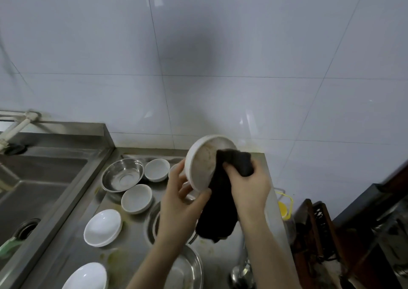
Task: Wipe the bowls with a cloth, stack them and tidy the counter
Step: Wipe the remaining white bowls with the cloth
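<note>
1. Pale glossy tiled wall (220, 57), with thin dark grout lines; no legible writing on any surface.
2. Stainless-steel counter (132, 240), smeared with yellowish stains; a steel sink basin (39, 191) adjoins it on the left.
3. Black cloth (223, 200), clenched in the right hand (247, 189) and pressed into the bowl.
4. Large white round bowl (205, 163), tilted above the counter, its rim grasped by the left hand (178, 202).
5. Shiny steel bowl (122, 174) and small white ceramic bowls (136, 198) standing on the counter.
</note>
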Tool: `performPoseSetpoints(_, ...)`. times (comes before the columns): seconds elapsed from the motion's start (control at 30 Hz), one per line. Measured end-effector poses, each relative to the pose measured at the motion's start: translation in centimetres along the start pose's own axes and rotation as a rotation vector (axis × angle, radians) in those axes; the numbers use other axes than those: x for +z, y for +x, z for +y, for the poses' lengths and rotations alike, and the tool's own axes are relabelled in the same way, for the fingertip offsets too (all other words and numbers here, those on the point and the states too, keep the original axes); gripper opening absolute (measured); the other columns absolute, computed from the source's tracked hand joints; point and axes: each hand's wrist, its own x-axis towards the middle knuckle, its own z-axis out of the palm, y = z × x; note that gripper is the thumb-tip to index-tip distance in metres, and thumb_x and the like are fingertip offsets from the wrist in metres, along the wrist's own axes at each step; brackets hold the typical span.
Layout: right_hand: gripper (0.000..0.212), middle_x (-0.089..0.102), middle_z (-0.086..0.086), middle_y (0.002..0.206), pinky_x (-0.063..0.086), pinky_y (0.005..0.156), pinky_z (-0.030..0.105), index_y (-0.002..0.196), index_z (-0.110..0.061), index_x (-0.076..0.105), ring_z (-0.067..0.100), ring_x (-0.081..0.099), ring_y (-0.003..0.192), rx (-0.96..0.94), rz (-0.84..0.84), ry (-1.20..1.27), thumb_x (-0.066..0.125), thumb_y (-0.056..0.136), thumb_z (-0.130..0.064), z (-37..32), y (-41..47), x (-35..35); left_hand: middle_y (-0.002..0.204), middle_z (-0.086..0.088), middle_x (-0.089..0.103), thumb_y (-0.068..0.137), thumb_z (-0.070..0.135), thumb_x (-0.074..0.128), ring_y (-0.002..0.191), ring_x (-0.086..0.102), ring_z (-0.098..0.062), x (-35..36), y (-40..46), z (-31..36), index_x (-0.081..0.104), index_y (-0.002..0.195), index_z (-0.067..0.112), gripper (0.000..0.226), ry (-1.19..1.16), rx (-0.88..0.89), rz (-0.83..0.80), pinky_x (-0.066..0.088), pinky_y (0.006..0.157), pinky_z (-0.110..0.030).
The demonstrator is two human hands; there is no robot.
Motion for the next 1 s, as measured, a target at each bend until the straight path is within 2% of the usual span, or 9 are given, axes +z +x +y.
performPoseSetpoints(0.13, 0.025, 0.059, -0.014, 0.079, 0.037, 0.058, 0.010, 0.096, -0.024, 0.061, 0.015, 0.057, 0.078, -0.053, -0.047, -0.113, 0.078, 0.078, -0.028, 0.8, -0.3, -0.1, 0.112, 0.000, 0.070, 0.069, 0.006, 0.061, 0.091, 0.072, -0.021, -0.2, 0.2, -0.1, 0.064, 0.115, 0.048, 0.063, 0.042, 0.049, 0.018, 0.060, 0.068, -0.032)
performPoseSetpoints(0.3, 0.038, 0.064, -0.008, 0.104, 0.043, 0.060, 0.025, 0.105, -0.028, 0.065, 0.018, 0.058, 0.092, -0.827, -0.005, -0.662, 0.076, 0.069, -0.023, 0.0, 1.1, -0.8, 0.102, -0.006, 0.075, 0.066, 0.006, 0.057, 0.090, 0.074, -0.031, -1.8, 1.4, 0.8, 0.073, 0.105, 0.051, 0.062, 0.089, -0.128, -0.251, 0.063, 0.067, -0.040)
performPoseSetpoints(0.37, 0.034, 0.064, -0.010, 0.100, 0.038, 0.059, 0.024, 0.105, -0.030, 0.064, 0.015, 0.056, 0.090, -0.778, -0.024, -0.674, 0.074, 0.072, -0.028, -0.6, 1.3, -0.9, 0.099, -0.008, 0.075, 0.066, 0.004, 0.056, 0.091, 0.073, -0.034, -1.6, 1.3, 0.9, 0.075, 0.103, 0.046, 0.059, 0.049, -0.141, -0.225, 0.062, 0.066, -0.039)
performPoseSetpoints(0.5, 0.024, 0.057, -0.014, 0.080, 0.038, 0.063, 0.028, 0.098, -0.030, 0.059, 0.018, 0.059, 0.084, -0.206, -0.044, -0.270, 0.074, 0.078, -0.033, -0.2, 0.5, -0.6, 0.100, -0.018, 0.073, 0.064, 0.002, 0.056, 0.089, 0.071, -0.035, -0.1, 0.5, 0.6, 0.077, 0.101, 0.037, 0.055, -0.122, -0.130, -0.014, 0.060, 0.065, -0.038)
performPoseSetpoints(0.6, 0.028, 0.054, -0.019, 0.077, 0.037, 0.063, 0.021, 0.095, -0.030, 0.055, 0.018, 0.062, 0.087, -0.018, -0.168, -0.083, 0.077, 0.078, -0.027, 0.8, -1.0, -0.2, 0.099, -0.017, 0.074, 0.065, 0.002, 0.057, 0.081, 0.069, -0.032, 0.1, 0.5, 0.4, 0.074, 0.112, 0.032, 0.059, -0.160, -0.124, 0.072, 0.060, 0.070, -0.041)
performPoseSetpoints(0.7, 0.026, 0.059, -0.013, 0.081, 0.041, 0.066, 0.028, 0.099, -0.028, 0.058, 0.021, 0.062, 0.088, -0.090, -0.180, -0.245, 0.075, 0.080, -0.032, 1.2, -0.8, -0.1, 0.085, -0.004, 0.074, 0.070, -0.005, 0.059, 0.066, 0.063, -0.019, -0.9, 0.6, 1.1, 0.075, 0.106, 0.041, 0.061, 0.014, -0.072, 0.014, 0.057, 0.061, -0.035)
performPoseSetpoints(0.87, 0.038, 0.066, -0.007, 0.093, 0.035, 0.062, 0.021, 0.104, -0.025, 0.066, 0.016, 0.054, 0.089, -0.923, -0.055, -0.689, 0.076, 0.068, -0.020, 0.0, 1.4, 0.0, 0.092, 0.000, 0.074, 0.074, -0.003, 0.059, 0.085, 0.072, -0.031, -2.3, 1.8, 2.5, 0.073, 0.101, 0.053, 0.064, 0.249, -0.159, -0.225, 0.064, 0.068, -0.045)
performPoseSetpoints(0.93, 0.034, 0.066, -0.007, 0.092, 0.034, 0.063, 0.020, 0.103, -0.026, 0.065, 0.015, 0.054, 0.086, -0.913, -0.083, -0.679, 0.075, 0.070, -0.024, -0.6, 1.8, 0.0, 0.093, -0.009, 0.074, 0.077, -0.009, 0.057, 0.084, 0.071, -0.037, -2.1, 1.8, 2.7, 0.074, 0.107, 0.042, 0.062, 0.216, -0.161, -0.204, 0.063, 0.070, -0.049)
performPoseSetpoints(1.0, 0.026, 0.065, -0.009, 0.088, 0.036, 0.061, 0.024, 0.100, -0.029, 0.062, 0.016, 0.057, 0.082, -0.624, -0.079, -0.523, 0.073, 0.076, -0.030, -0.8, 1.5, -0.2, 0.090, -0.018, 0.071, 0.074, -0.008, 0.059, 0.075, 0.067, -0.035, -1.6, 1.4, 2.5, 0.076, 0.108, 0.035, 0.057, 0.124, -0.144, -0.101, 0.063, 0.071, -0.049)
